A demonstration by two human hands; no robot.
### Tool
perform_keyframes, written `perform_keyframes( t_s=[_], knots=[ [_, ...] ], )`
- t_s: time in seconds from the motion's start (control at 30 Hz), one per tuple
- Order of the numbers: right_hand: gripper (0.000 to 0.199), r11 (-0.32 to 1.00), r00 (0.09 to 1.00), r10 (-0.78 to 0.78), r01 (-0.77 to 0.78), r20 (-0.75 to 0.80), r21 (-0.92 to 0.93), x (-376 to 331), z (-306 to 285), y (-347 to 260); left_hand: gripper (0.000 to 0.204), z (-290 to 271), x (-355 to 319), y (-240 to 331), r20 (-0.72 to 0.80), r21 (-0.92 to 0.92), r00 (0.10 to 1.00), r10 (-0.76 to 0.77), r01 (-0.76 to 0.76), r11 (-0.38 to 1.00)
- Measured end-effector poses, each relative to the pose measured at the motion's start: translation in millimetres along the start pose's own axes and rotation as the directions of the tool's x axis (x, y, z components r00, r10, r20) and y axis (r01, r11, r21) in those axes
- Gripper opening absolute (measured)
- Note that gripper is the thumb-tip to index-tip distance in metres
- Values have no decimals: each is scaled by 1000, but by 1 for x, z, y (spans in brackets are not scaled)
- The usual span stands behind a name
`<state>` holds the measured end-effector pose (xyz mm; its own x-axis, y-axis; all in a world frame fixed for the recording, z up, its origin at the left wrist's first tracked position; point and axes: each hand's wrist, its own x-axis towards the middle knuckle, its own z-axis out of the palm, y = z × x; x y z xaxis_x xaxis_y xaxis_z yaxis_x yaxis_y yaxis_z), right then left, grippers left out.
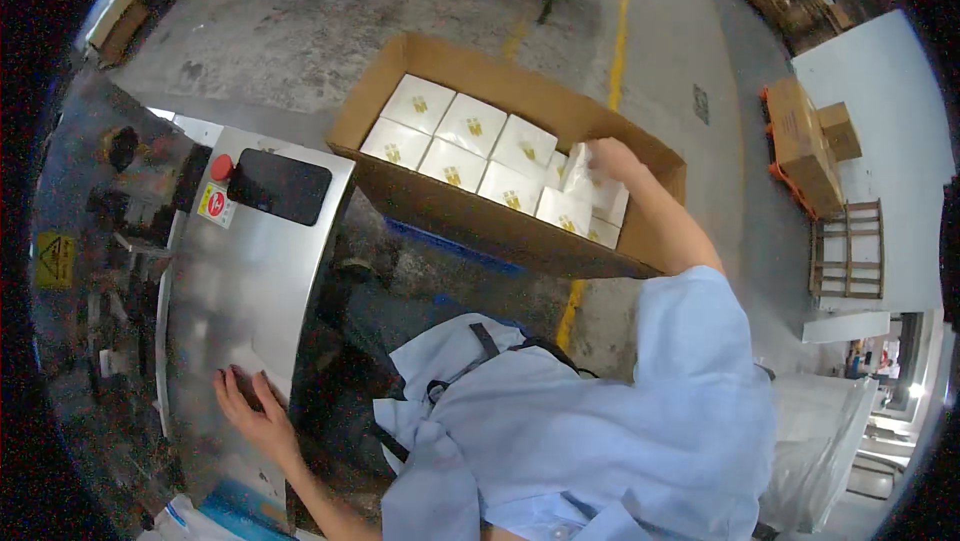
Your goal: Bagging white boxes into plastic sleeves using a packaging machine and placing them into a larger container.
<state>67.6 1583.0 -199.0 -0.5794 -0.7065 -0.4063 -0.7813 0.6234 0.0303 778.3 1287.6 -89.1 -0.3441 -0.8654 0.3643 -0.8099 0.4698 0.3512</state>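
A long open cardboard box (430, 199) holds several white square packs (472, 125) with gold marks, standing in two rows. At the box's right end my right hand (614, 158) reaches inside, fingers closed at the top of a tilted white pack (578, 177). That pack stands higher than the ones beside it; my fingertips are partly hidden. My left hand (255, 415) lies on a metal machine table (240, 291), palm down with fingers apart, holding nothing.
A black phone (281, 187) lies on the metal table beside a red push button (221, 168). Dark machinery (110, 181) stands at the left. A blue crate edge (455, 246) shows under the box. Cartons (805, 141) sit on an orange pallet truck at the right.
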Motion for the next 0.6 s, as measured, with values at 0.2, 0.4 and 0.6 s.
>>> perform_keyframes(
  t_s=[0.2,0.4,0.6],
  knots=[
    [43,945,798,209,-15,-565,328,-47,20,-25,43,-4,2,8,42,56,999,0,-2,998],
    [54,59,757,540,-470,368,881,-46,62,-6,43,-2,4,7,-26,-1,1000,16,-16,1000],
    [49,510,919,302,-382,256,771,-21,74,-10,40,-19,-1,3,-14,21,999,-29,29,999]
  ],
)
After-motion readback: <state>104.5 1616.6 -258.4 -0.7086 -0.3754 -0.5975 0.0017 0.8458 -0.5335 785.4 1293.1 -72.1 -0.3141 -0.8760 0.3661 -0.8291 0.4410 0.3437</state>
